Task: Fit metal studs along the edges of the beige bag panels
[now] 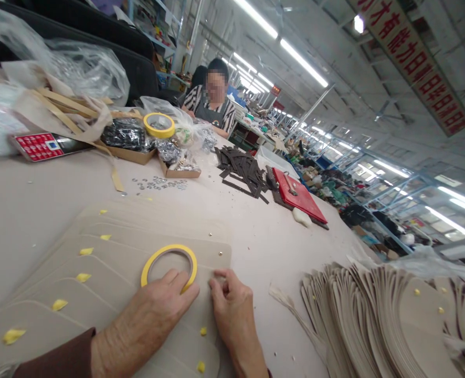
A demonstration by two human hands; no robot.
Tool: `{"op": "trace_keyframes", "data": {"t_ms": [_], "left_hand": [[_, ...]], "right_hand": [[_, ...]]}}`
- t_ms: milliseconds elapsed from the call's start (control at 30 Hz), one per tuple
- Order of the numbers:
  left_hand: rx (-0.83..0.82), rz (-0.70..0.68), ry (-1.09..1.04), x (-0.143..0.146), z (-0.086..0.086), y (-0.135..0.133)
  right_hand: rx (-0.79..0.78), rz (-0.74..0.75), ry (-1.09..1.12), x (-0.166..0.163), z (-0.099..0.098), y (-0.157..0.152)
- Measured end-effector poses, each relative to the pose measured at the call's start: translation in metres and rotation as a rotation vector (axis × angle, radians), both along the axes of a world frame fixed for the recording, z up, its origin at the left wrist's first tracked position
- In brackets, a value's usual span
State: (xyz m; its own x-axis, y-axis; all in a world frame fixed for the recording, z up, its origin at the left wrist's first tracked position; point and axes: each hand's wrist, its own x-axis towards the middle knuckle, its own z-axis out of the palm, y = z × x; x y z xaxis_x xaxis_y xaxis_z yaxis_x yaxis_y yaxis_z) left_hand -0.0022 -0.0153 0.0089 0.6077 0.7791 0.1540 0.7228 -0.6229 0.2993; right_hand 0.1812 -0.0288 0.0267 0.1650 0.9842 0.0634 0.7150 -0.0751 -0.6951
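My left hand [149, 320] rests on a yellow tape roll [168, 265] that lies flat on top of a fanned stack of beige leather panels [110, 273]; its fingers curl over the roll's near edge. My right hand [230, 304] sits just right of the roll, fingertips pinched together on the top panel's surface, whatever they pinch too small to name. Small yellow tape tabs [85, 251] mark the panels' left edges. A tiny metal stud [220, 253] sits near the top panel's right corner.
A fanned pile of beige pieces [374, 315] lies at right. Farther back are dark strips [242, 168], a red board [299, 195], boxes of bagged hardware [128, 137], a second yellow tape roll [159, 125], loose washers [157, 182] and a red-keyed phone [43, 146]. Another person [214, 102] sits across the table.
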Motion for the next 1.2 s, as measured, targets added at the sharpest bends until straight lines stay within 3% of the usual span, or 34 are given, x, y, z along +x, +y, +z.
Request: {"op": "trace_keyframes", "data": {"t_ms": [100, 167, 333, 433, 500, 667, 733, 933, 1133, 1200], "left_hand": [[0.133, -0.014, -0.074, 0.0, -0.007, 0.001], [0.209, -0.02, -0.113, 0.001, -0.009, 0.001], [0.18, -0.014, -0.078, -0.001, -0.008, 0.002], [0.092, 0.003, -0.079, -0.006, -0.004, 0.01], [0.082, 0.026, -0.107, -0.011, 0.0, 0.018], [-0.003, 0.086, -0.112, -0.018, 0.004, 0.034], [-0.016, 0.081, -0.107, -0.019, 0.003, 0.034], [0.114, -0.077, -0.179, -0.023, -0.004, 0.026], [0.245, -0.261, -0.476, -0.029, 0.003, 0.017], [0.284, -0.276, -0.54, -0.028, 0.006, 0.016]], "right_hand": [[-0.095, -0.105, 0.196, 0.004, -0.001, -0.005], [-0.097, -0.091, 0.266, 0.007, -0.004, -0.009], [0.2, 0.082, -0.035, 0.005, -0.017, -0.013], [0.235, 0.087, -0.115, -0.001, -0.019, -0.008], [0.185, 0.054, -0.073, -0.003, -0.015, -0.004], [-0.203, -0.145, 0.36, 0.001, -0.003, 0.003], [-0.234, -0.142, 0.423, 0.006, -0.001, 0.005], [-0.137, 0.007, 0.23, 0.018, -0.001, 0.009], [-0.048, -0.007, 0.359, 0.014, 0.004, -0.001], [0.047, 0.055, 0.36, 0.009, 0.009, -0.007]]}}
